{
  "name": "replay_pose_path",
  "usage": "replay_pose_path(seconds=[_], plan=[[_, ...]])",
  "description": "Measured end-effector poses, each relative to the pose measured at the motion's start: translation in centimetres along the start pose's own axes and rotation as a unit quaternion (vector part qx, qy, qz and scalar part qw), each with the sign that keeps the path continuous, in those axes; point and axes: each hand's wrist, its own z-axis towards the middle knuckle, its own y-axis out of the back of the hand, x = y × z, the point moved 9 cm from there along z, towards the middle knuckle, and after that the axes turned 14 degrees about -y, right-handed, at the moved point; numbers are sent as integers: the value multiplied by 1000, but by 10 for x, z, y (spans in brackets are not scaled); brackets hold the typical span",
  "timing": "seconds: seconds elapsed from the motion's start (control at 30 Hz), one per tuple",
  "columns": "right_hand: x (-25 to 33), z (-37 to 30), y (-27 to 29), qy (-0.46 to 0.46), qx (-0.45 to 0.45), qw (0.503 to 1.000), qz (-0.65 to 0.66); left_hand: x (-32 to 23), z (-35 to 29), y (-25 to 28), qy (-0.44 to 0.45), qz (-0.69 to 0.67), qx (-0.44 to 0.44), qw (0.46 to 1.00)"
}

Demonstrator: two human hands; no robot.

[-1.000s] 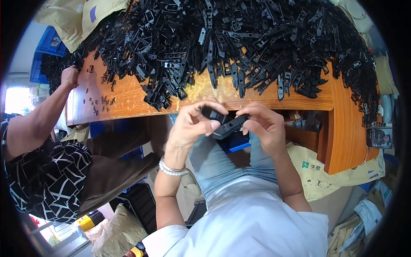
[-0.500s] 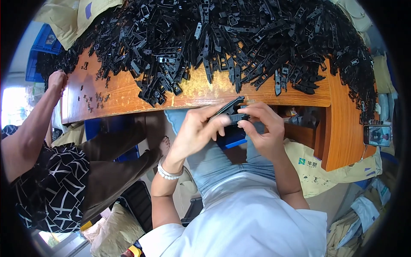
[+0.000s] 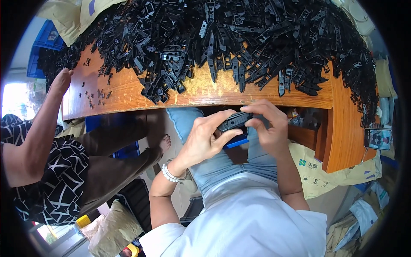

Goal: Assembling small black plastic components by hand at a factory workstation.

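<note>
Between my two hands is a ribbed black plastic part, long and narrow, above my lap and just off the table's front edge. My left hand grips its left end between thumb and fingers. The thumb and index finger of my right hand pinch the right end. Fingers cover both ends of the part. A large heap of similar black plastic parts spreads over the wooden table beyond my hands.
At the left, a co-worker's hand reaches to the heap beside scattered tiny dark pieces. A phone stands at the right edge. Below my hands a blue bin edge shows. A pale sack lies lower right.
The black part has turned from a slanted, opened-out shape to a compact, nearly level piece. My right fingers have shifted along its end. The co-worker's hand has moved slightly.
</note>
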Motion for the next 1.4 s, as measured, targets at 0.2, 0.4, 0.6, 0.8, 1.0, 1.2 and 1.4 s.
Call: replay_pose_path(seconds=[0.2, 0.4, 0.6, 0.8, 1.0, 1.2, 1.4], plan=[[-13, -4, -6, -86, 59, 987, 123, 8, 1, -5, -58, -38, 48, 996], [-32, -11, -15, -87, 33, 995, -42, 33, 15, 71, -59, 164, -108, 979], [-41, -16, -13, -87, 34, 995, -27, 60, 39, 179, -93, 370, -272, 883], [-50, -26, -8, -114, 31, 993, -25, 62, 83, 184, -46, 491, -239, 837], [-50, -32, 13, -123, -3, 992, -25, 78, 107, 189, 52, 610, -185, 769], [-79, -50, 139, -205, -272, 939, 42, 73, 91, 212, -64, 470, -305, 826], [-96, -52, 271, -143, -514, 796, -285, 111, 80, 220, 36, 146, -364, 919]])
